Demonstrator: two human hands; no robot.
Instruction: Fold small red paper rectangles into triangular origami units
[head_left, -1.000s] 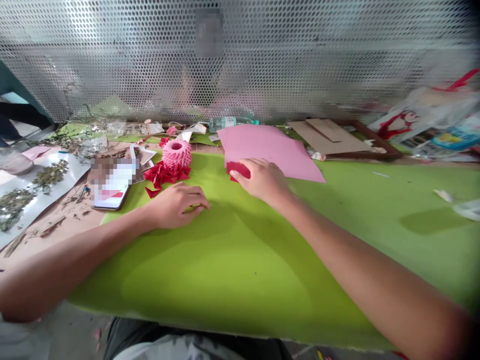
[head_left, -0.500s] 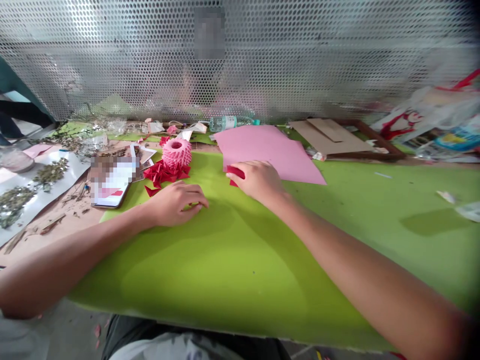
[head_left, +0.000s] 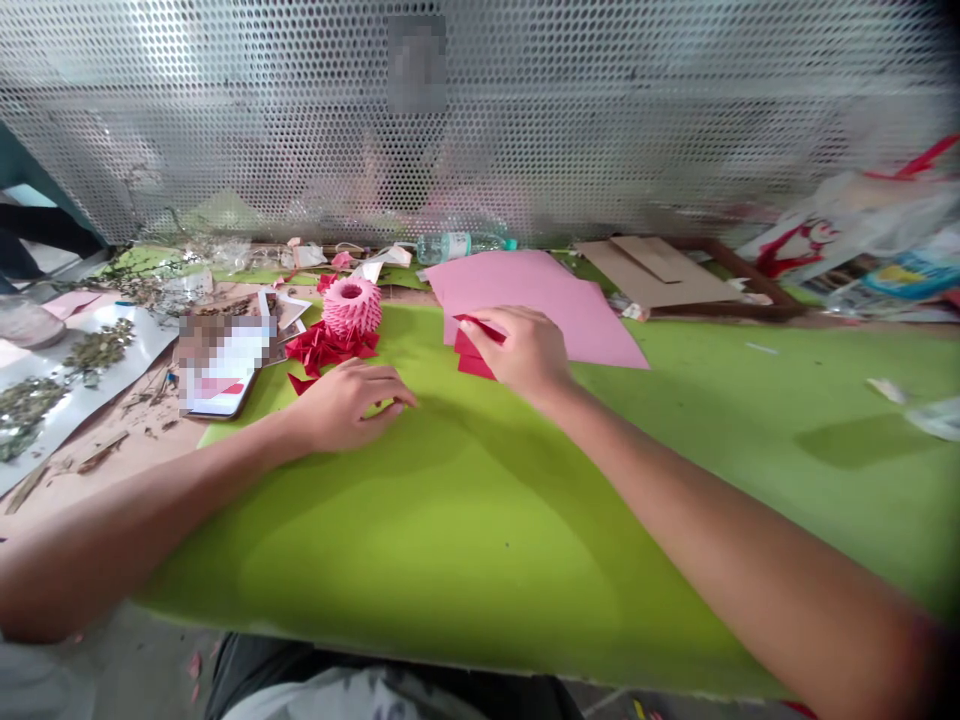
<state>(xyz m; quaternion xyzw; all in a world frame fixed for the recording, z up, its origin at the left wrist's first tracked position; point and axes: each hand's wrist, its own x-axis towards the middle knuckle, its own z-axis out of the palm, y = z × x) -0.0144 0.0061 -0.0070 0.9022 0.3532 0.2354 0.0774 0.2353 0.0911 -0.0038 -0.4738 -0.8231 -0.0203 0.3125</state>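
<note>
Pinched between the thumb and fingers of my right hand [head_left: 529,350] is a piece of red paper [head_left: 480,325], raised at its near edge. Directly below it lie more red paper pieces [head_left: 474,362], partly covered by my hand. My left hand [head_left: 356,405] rests on the green tabletop with loosely curled fingers, a gap beside the thumb and nothing visible in it. Just behind that hand is a heap of folded red paper pieces [head_left: 330,345]. A round pink ornament of interlocked folded paper [head_left: 352,305] stands against the heap, its hollow centre facing up.
A large pink sheet [head_left: 540,290] lies beyond my right hand. To the left are a phone [head_left: 229,375] and dried plant bits on white paper [head_left: 97,350]. A plastic bottle [head_left: 461,246], brown cardboard [head_left: 656,270] and a plastic bag [head_left: 817,235] line the perforated metal panel [head_left: 525,110].
My right hand has shifted slightly right and tilted the red paper up, so more red pieces show underneath. The left hand has stayed nearly still.
</note>
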